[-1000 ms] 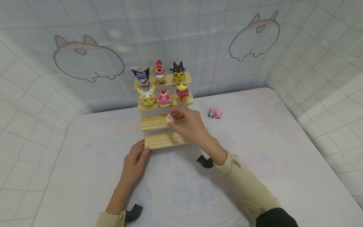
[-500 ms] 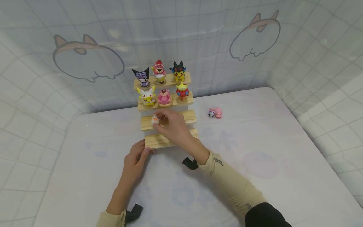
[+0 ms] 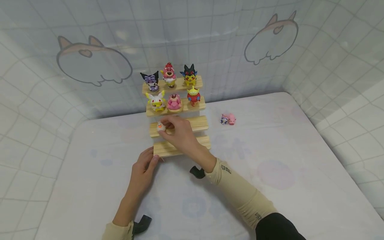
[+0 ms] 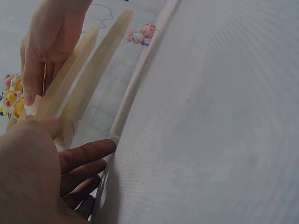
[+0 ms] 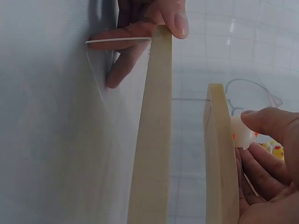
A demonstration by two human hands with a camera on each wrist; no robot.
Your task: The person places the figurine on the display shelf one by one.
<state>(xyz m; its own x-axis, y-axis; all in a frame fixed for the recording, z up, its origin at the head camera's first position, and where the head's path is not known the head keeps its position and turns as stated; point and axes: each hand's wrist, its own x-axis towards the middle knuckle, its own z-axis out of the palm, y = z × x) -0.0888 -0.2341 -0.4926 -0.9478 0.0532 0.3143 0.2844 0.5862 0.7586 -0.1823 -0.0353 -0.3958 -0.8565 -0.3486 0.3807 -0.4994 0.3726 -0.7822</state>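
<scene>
A wooden tiered display stand with clear side panels stands against the back cloth. My right hand pinches a small white bird figurine with an orange beak between thumb and fingers, at the left end of the third shelf from the top. In the right wrist view the figurine is upright, right at the shelf board. My left hand grips the stand's lower left corner. Its thumb lies on the end of the bottom board, and its fingers are by the clear side panel.
Several figurines fill the upper two shelves, among them a purple-black one and a pink bear. Two small figurines, one a pink pig, are on the white cloth right of the stand. The bottom shelf is below my right hand.
My right hand has moved left along the third shelf with the white bird figurine, from near the middle to the left end. My left hand stays on the stand's corner.
</scene>
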